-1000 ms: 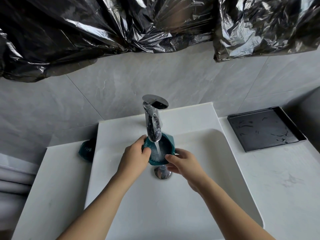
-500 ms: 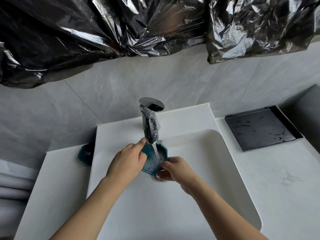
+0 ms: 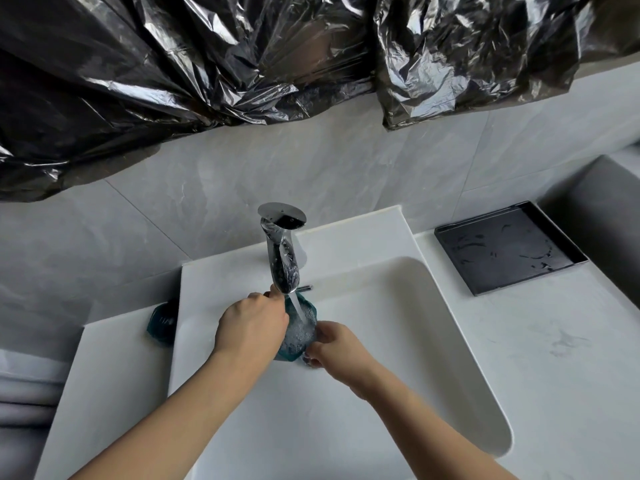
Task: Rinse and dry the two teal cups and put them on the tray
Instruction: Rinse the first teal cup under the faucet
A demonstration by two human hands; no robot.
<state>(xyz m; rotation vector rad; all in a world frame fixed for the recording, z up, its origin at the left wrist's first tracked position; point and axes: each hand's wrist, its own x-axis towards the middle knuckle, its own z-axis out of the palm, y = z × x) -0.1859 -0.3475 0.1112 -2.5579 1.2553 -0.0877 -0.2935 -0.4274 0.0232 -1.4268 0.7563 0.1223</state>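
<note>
Under the tap (image 3: 282, 258), both hands grip the teal cup (image 3: 299, 332) mid-basin.

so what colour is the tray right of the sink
Black, with a wet sheen, in the head view: tray.

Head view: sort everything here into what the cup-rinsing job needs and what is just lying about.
Job:
- teal cup under the stream, held by left hand and right hand
- second teal cup on the counter left of the basin
- black tray, nothing on it
- running faucet
- sink basin

Lying about:
- black plastic sheeting on the wall
</note>
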